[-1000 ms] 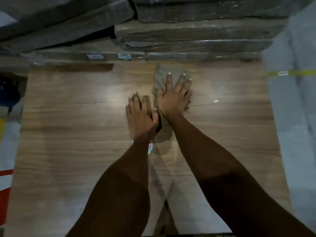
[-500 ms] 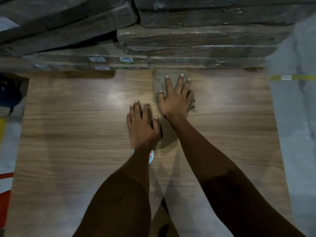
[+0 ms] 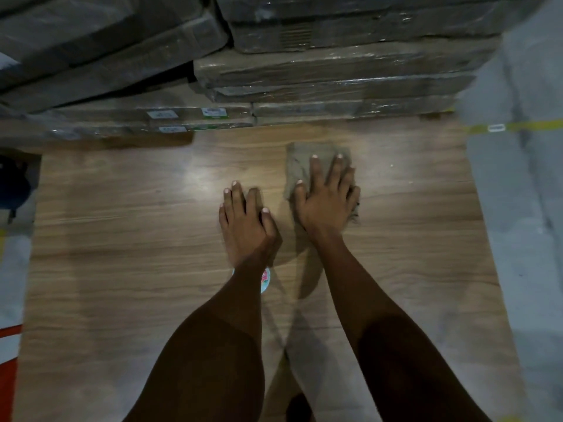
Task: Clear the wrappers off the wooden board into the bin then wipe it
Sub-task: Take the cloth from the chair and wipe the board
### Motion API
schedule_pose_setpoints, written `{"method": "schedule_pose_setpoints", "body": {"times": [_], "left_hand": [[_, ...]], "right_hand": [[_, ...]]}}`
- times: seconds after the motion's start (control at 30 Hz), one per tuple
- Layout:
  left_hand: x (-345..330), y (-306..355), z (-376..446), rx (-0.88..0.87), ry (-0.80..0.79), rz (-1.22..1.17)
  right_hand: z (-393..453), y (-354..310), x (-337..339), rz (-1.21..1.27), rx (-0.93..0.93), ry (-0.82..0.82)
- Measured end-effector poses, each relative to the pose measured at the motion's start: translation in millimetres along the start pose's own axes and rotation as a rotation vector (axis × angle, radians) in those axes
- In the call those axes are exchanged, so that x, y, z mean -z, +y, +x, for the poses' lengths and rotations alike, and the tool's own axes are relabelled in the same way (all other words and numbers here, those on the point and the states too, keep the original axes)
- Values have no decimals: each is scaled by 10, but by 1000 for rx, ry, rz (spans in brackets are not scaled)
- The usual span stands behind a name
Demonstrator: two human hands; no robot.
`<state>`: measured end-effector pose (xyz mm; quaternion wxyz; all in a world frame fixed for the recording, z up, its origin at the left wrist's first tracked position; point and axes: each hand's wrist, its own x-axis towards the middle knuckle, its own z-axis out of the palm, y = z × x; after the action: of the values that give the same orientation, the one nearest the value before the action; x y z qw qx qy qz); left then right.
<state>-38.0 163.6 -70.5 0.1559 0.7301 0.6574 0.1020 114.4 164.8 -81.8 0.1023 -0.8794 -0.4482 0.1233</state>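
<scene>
The board (image 3: 122, 269) lay flat and filled most of the view, its wood grain running left to right. The right hand (image 3: 327, 202) pressed flat on a brown cloth (image 3: 300, 159) in the far middle of the board, fingers (image 3: 315, 169) straight and slightly spread, the palm covering the cloth's near half. The cloth's far edge showed beyond the fingertips, near the far edge of the board. A frayed corner of it stuck out at the right side of the hand.

The left hand (image 3: 246, 223) rested palm down on the bare board just left of the right hand, apart from the cloth. Its fingers lay straight and close together, holding nothing. Just beneath the left wrist a small round sticker (image 3: 265, 280) with pink and teal print lay on the board, half hidden by the forearm. No wrapper could be made out on the board's visible surface.

Behind the board stood a stack of film-wrapped flat packs (image 3: 335, 86), some with white labels (image 3: 214, 112). A pale grey floor (image 3: 518, 223) with a yellow strip (image 3: 533, 126) ran along the right side.
</scene>
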Motion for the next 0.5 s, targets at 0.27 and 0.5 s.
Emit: {"method": "schedule_pose_setpoints", "body": {"times": [0.27, 0.5], "left_hand": [[8, 12, -5, -9, 18, 13], [29, 35, -10, -8, 43, 33]], "right_hand": [[-467, 104, -17, -51, 184, -59], [-807, 106, 0, 32, -209, -29]]}}
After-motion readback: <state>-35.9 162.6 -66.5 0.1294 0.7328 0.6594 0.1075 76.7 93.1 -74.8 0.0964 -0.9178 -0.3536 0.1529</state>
